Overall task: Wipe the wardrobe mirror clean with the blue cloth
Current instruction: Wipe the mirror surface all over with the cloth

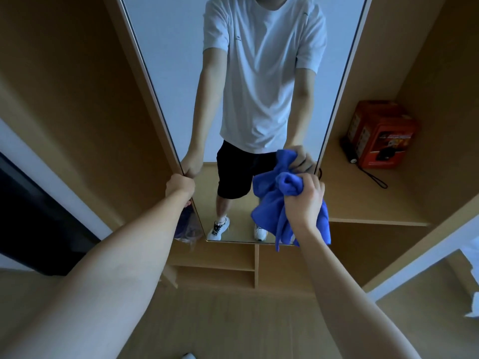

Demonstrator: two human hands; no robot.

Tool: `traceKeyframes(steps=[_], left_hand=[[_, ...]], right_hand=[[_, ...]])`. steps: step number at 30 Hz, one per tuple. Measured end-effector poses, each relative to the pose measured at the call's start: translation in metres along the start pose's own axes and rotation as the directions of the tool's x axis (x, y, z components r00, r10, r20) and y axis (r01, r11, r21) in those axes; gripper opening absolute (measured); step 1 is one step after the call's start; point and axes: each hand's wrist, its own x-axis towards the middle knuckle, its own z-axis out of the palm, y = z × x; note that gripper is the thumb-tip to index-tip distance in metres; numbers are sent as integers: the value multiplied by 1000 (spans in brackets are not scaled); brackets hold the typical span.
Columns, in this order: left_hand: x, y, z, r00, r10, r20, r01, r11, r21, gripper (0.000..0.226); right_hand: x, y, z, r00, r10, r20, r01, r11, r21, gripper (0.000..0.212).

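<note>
The tall narrow wardrobe mirror [176, 73] stands in front of me and reflects a person in a white T-shirt and black shorts. My left hand [180, 187] grips the mirror's left edge low down, its fingers wrapped behind the frame. My right hand [305, 200] holds the bunched blue cloth [269, 203] against the glass near the mirror's lower right edge. Part of the cloth hangs down below my fist to the mirror's bottom edge.
Open wooden wardrobe compartments flank the mirror. A red box [381, 136] with a black strap sits on the right shelf [363, 203]. Small low shelves [215, 268] lie under the mirror. A dark panel [31, 216] stands at the far left.
</note>
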Motion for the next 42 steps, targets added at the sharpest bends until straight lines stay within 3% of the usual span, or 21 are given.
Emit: traceKeyframes(steps=[3, 6, 11, 16, 21, 26, 30, 36, 42], left_hand=[[1, -2, -1, 1000, -5, 21, 5, 1000, -18, 39], [7, -3, 0, 1000, -23, 13, 23, 999, -23, 34], [9, -3, 3, 1000, -17, 21, 18, 999, -26, 33], [9, -2, 3, 1000, 16, 12, -16, 1000, -8, 32], [6, -2, 4, 1000, 27, -2, -27, 1000, -5, 35], [3, -3, 6, 1000, 17, 1, -17, 999, -33, 35], [3, -6, 4, 1000, -3, 5, 3, 999, -33, 35], [3, -4, 1, 999, 28, 15, -28, 999, -23, 39], [0, -3, 6, 1000, -6, -26, 6, 1000, -18, 35]], right_hand=[[26, -39, -17, 988, -74, -135, 86, 992, 87, 14], [51, -73, -34, 958, -108, -267, 151, 978, 144, 20], [49, -88, -43, 940, -126, -317, 181, 972, 151, 23], [70, -123, -61, 858, -222, -463, 315, 940, 134, 16], [82, -109, -46, 868, -245, -432, 294, 955, 48, 19], [48, -62, -20, 938, -137, -318, 165, 984, 62, 18], [45, -64, -26, 966, -70, -249, 104, 986, 128, 14], [80, -120, -66, 873, -211, -439, 303, 941, 151, 20], [84, -101, -47, 861, -264, -435, 310, 950, 37, 12]])
